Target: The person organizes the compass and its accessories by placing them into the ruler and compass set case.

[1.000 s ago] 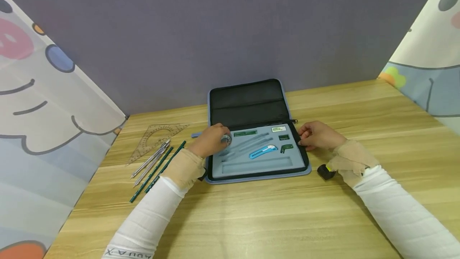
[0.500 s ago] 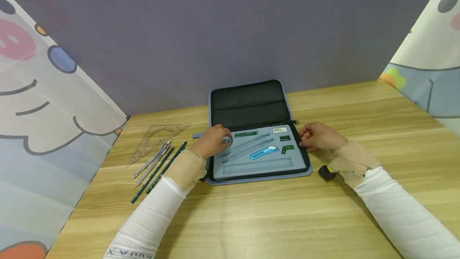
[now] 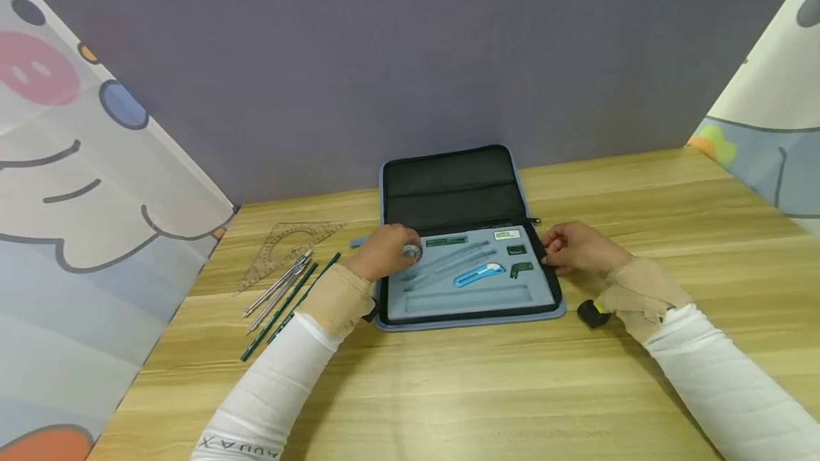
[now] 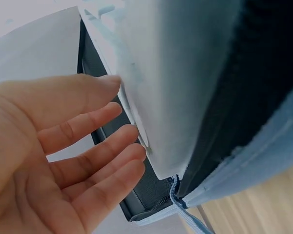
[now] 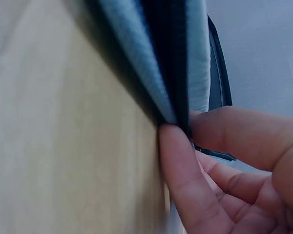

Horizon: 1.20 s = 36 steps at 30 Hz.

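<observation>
An open zippered case lies on the table, its black lid folded back. My left hand reaches over the left side of its grey foam insert, fingers loosely extended. The fingertips are at a round, greyish disc-like piece, partly hidden by the hand. In the left wrist view, the fingers and thumb are apart, tips against the foam. My right hand pinches the case's right edge between thumb and forefinger. A blue utility knife sits in the foam near its middle.
Other foam slots hold a white eraser and small dark green pieces. Left of the case lie a clear set square, a metal compass and green pencils. A grey wall stands behind.
The head view has shifted slightly, so everything appears a little further right. Both hands keep their places on the case, and nothing has been picked up or let go.
</observation>
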Available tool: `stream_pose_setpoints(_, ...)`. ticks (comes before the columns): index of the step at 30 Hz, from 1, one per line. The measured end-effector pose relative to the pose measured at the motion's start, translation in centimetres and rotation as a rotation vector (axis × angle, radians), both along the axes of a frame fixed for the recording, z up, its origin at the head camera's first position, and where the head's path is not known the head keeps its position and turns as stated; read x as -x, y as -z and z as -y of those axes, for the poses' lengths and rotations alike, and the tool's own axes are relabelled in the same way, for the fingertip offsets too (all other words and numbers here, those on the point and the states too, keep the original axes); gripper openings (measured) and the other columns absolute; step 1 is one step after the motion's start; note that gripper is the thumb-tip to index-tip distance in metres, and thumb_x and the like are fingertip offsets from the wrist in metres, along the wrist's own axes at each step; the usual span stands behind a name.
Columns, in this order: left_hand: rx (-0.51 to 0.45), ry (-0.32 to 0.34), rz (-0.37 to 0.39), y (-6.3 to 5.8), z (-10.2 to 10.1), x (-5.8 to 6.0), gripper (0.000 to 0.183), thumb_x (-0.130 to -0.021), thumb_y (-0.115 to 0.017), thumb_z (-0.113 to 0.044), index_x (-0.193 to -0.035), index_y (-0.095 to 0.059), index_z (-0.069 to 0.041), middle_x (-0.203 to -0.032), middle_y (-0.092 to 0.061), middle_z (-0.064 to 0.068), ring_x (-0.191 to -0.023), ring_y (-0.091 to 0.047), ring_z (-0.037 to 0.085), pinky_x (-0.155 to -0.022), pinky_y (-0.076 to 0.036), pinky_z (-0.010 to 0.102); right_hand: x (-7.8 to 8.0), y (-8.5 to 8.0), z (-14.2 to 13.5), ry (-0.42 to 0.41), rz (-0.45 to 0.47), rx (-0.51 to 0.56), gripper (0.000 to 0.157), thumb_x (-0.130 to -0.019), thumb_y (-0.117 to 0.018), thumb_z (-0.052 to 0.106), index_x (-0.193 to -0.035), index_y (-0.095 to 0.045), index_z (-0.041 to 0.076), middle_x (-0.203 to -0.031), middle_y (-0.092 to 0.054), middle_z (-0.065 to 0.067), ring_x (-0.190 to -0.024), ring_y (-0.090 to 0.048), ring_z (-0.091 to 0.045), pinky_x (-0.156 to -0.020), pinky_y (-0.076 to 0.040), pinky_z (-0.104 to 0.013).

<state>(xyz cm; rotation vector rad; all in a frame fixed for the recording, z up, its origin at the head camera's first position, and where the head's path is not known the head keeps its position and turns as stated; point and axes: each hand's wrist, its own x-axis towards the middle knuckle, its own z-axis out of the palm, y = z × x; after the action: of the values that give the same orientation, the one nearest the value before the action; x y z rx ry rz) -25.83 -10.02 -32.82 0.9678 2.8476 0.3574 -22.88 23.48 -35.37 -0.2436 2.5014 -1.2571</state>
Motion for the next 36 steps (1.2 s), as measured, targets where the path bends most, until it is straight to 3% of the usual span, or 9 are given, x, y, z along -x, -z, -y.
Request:
stream_pose_setpoints(14,-0.032,-0.025,-0.024,0.1,3.3,0.2,0.029,-0.083,-0.07,-0.004,-0.111,-0.065,0.001,-0.107,-0.066,0.015,-0.096,-0.062,0.027,-0.083,-0.049,0.038,0.2,0.2,-0.2,-0.007,0.002,0.007,0.034,-0.086,-0.061,-0.001,-0.112,-0.045,-0.018,-0.085,-0.052,-0.01,-0.073,-0.056,-0.013,-0.065,-0.055,-0.03)
stream_pose_setpoints(20,-0.059,-0.125,0.03,-0.6,5.6,-0.2,0.033,-0.084,-0.068,-0.004,-0.116,-0.063,0.002,-0.115,-0.064,0.017,-0.097,-0.063,0.031,-0.085,-0.049,0.041,0.0,0.2,0.0,0.004,0.006,0.016,0.034,-0.086,-0.061,0.0,-0.112,-0.045,-0.017,-0.085,-0.052,-0.009,-0.073,-0.056,-0.013,-0.066,-0.055,-0.029)
stream_pose_setpoints(36,-0.024,-0.299,0.027,-0.7,10.8,-1.7,0.033,-0.085,-0.066,-0.003,-0.116,-0.06,0.007,-0.108,-0.063,0.022,-0.096,-0.06,0.036,-0.078,-0.05,0.045,0.2,0.1,-0.1,0.008,0.021,0.013,0.033,-0.086,-0.061,-0.002,-0.111,-0.045,-0.016,-0.085,-0.052,-0.009,-0.073,-0.056,-0.013,-0.066,-0.055,-0.03)
